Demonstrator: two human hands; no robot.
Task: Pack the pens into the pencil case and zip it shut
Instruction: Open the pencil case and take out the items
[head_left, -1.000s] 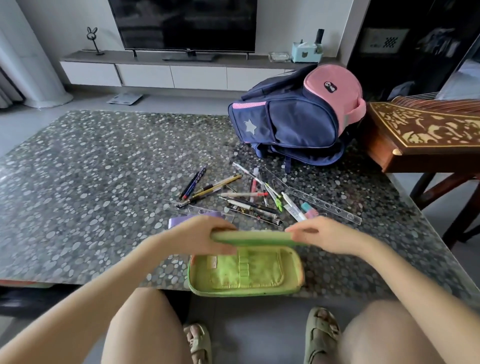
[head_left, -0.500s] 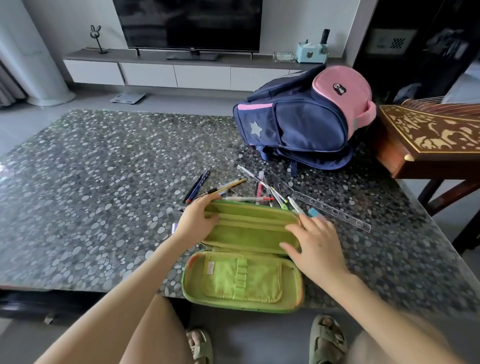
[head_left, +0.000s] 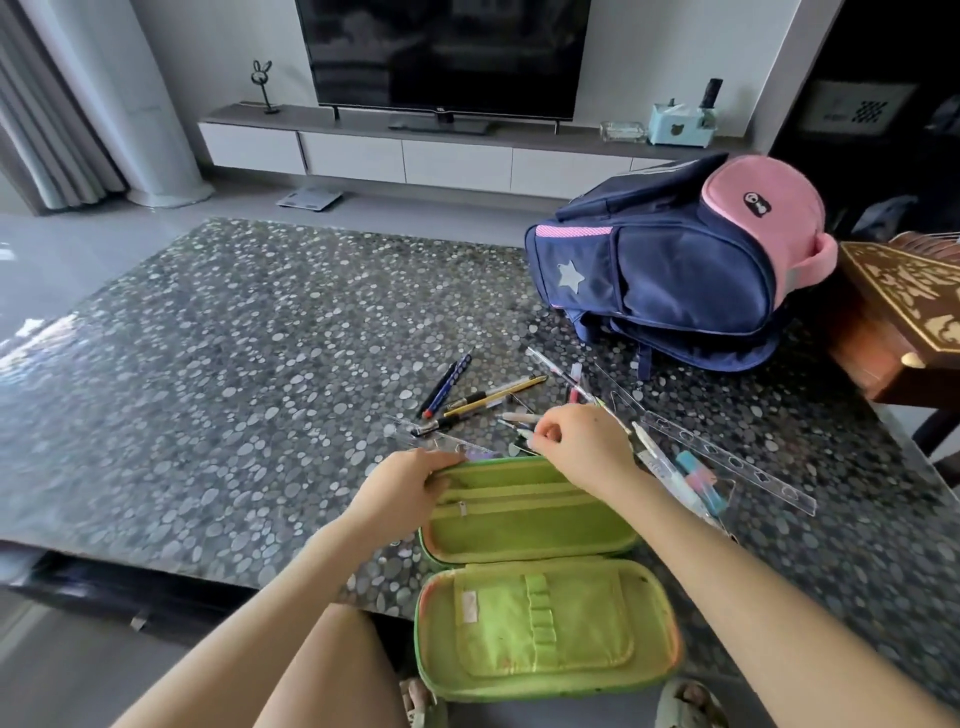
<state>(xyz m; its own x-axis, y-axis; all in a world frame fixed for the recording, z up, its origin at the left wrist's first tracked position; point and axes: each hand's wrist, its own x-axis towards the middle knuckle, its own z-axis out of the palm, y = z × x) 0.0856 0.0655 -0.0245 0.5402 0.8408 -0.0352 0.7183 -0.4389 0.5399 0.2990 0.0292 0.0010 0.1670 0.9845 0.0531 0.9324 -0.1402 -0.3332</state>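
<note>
Living-room scene, television and low cabinet across the top of the frame, speckled stone table (head_left: 208, 364) filling the middle; navy and pink backpack (head_left: 675, 280) at its upper right. At lower centre, green pencil case (head_left: 535, 525) spread fully open at the table's near edge, lower half seemingly overhanging toward the knees; no pens visible in either half, zip undone. Just above the case, pens (head_left: 483, 397) scattered in a loose pile; clear ruler (head_left: 727, 462) slanting to the right of them. Left hand (head_left: 400, 491) at the case's upper left corner, fingers curled over the rim, steadying it. Right hand (head_left: 576, 449) above the case's upper edge, in among the pile, fingers curled and apparently pinching one pale pen (head_left: 522, 434). Reads as the very start: case opened, no pen packed yet; left to do: gathering the whole pile, laying it inside, folding the halves together, running the zip shut.
</note>
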